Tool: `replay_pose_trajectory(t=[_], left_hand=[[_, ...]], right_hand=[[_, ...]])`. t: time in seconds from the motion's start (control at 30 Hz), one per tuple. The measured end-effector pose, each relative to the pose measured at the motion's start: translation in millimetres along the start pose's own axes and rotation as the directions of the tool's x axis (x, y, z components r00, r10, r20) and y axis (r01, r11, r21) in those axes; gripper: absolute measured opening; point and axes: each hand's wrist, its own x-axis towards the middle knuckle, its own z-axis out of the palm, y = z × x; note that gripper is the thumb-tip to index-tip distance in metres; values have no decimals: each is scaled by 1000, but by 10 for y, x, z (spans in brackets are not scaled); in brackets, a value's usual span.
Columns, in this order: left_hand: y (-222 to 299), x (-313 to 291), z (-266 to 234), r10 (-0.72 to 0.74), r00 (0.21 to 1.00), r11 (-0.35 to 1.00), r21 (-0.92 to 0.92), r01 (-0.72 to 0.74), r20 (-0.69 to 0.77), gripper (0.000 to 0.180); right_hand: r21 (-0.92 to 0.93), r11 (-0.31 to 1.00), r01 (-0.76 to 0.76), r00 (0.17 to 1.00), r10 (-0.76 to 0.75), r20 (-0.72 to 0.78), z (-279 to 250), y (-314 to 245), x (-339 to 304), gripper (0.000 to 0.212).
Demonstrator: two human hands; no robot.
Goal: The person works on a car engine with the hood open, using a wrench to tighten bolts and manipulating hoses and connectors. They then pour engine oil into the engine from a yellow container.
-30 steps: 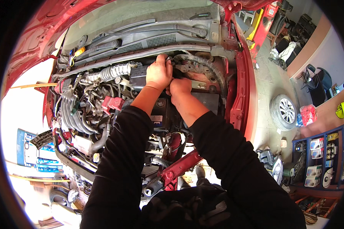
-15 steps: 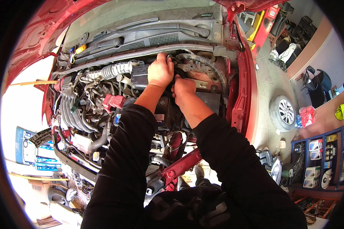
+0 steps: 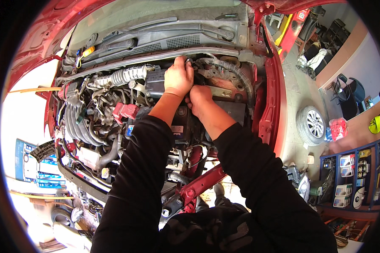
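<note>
My left hand (image 3: 178,79) is closed at the back of a car's engine bay, beside the black air filter box (image 3: 155,83). Its fingertips curl down out of sight, and whatever they grip is hidden. Just below and to the right, my right hand (image 3: 199,98) is closed too, knuckles up, with its fingers tucked under near the black battery area. What it holds cannot be made out. A ribbed corrugated hose (image 3: 236,72) arches to the right of both hands. The grey ribbed intake duct (image 3: 121,77) joins the filter box from the left.
A red fender edge (image 3: 271,95) bounds the bay on the right, and a red front frame bar (image 3: 202,184) crosses below my arms. Wiper arms (image 3: 190,28) lie behind. A wheel (image 3: 311,125) and a blue shelf (image 3: 325,181) with bottles stand at the right.
My right hand has shifted slightly, its fingers curling in more tightly just below the left hand. The left hand stays at nearly the same spot. The view has moved very slightly.
</note>
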Motion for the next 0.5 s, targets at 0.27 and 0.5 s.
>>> replay_pose_trajectory(t=[0.27, 0.5], left_hand=[[64, 35, -43, -110, 989, 991, 87, 101, 100, 34], [223, 165, -136, -153, 963, 977, 177, 114, 221, 41]], right_hand=[[42, 999, 2, 998, -5, 66, -19, 3, 64, 27], [-64, 997, 49, 993, -42, 106, -44, -95, 37, 33]])
